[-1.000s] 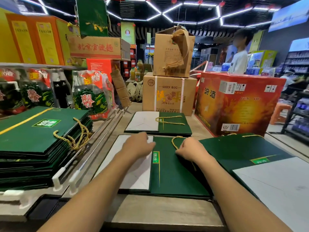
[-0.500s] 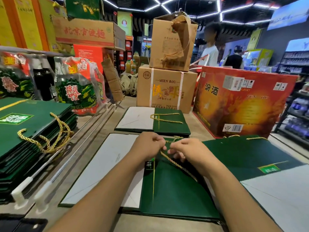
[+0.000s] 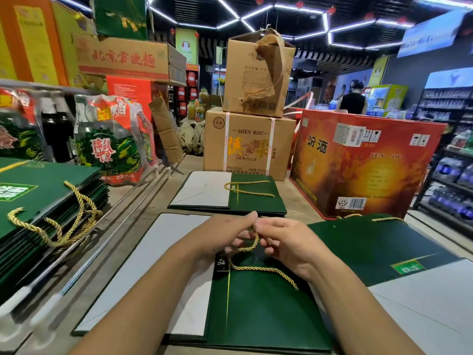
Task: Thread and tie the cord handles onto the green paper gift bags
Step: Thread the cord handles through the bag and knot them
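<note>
1. Pinching the gold cord (image 3: 256,269) between them, the left hand (image 3: 225,237) and right hand (image 3: 289,242) meet fingertip to fingertip just above the top edge of the green bag (image 3: 256,316). Both hands have fingers curled on the cord. I cannot see whether a knot is formed.
2. That bag lies flat on the table (image 3: 299,201), with the cord trailing across its face toward the right wrist.
3. The cord looks soft, limp and light. It is twisted, so its end would likely fray; holding it close to the tip seems best for threading.
4. The bag looks like light, stiff paper that would crease if bent, so pressing it flat near the top edge should steady it.
5. A far bag (image 3: 256,198) already carries a cord. The left stack (image 3: 38,201) shows corded bags too, and more lie on the right pile (image 3: 371,242). All are folded flat, apparently empty.
6. The brown carton (image 3: 248,147) and red carton (image 3: 363,162) are closed. The torn carton (image 3: 256,75) on top hides its inside.
</note>
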Demonstrator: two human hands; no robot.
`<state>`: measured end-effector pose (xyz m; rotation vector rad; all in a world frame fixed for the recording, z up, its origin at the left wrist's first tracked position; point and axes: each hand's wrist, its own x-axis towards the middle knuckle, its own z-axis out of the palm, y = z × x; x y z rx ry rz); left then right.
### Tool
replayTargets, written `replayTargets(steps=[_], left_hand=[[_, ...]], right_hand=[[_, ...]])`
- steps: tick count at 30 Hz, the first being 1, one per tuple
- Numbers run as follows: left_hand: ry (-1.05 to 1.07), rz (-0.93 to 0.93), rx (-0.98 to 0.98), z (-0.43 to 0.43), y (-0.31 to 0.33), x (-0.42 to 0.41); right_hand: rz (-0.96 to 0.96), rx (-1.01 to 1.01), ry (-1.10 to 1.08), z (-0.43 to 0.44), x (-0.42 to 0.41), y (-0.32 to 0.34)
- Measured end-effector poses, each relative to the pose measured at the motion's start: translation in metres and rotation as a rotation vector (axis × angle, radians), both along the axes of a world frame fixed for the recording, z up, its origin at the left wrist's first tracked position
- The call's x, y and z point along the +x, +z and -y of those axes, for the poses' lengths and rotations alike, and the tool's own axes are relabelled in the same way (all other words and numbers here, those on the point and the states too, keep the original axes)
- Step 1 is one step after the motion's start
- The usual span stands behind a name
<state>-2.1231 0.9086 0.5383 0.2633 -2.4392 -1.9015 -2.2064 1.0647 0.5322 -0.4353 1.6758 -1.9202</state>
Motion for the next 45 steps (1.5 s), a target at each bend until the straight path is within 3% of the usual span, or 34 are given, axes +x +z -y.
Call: replayTargets(steps=[5, 11, 14, 20, 28, 32, 36, 39, 45], left_hand=[[0.203, -0.208, -0.035, -0.001, 0.001, -0.003], [0.202, -0.202, -0.103, -0.002, 0.002, -0.002], [0.195, -0.193, -0.089, -0.003, 0.002, -0.003], [0.185, -0.183, -0.045, -0.003, 0.003, -0.002], [0.263, -0.151, 0.029, -0.002, 0.007, -0.002], [0.333, -0.226, -0.166, 0.002, 0.005, -0.003], [0.140, -0.310, -0.298, -0.001, 0.001, -0.002], [0.108, -0.316, -0.395, -0.002, -0.002, -0.002], [0.282, -0.325, -0.213, -0.001, 0.000, -0.001]], right_hand=[[-0.015, 0.058, 0.194, -0.002, 0.011, 0.005], [0.061, -0.051, -0.128, -0.009, -0.005, 0.007], [0.131, -0.181, -0.095, -0.014, -0.008, 0.009], [0.075, -0.148, -0.056, -0.015, -0.007, 0.005], [-0.225, 0.004, -0.024, -0.012, -0.002, -0.003], [-0.390, 0.079, -0.064, -0.011, -0.002, -0.004], [-0.538, 0.126, -0.047, -0.010, 0.000, -0.005], [-0.498, 0.106, -0.045, -0.010, -0.001, -0.005], [-0.427, 0.020, -0.065, -0.017, -0.004, -0.001]])
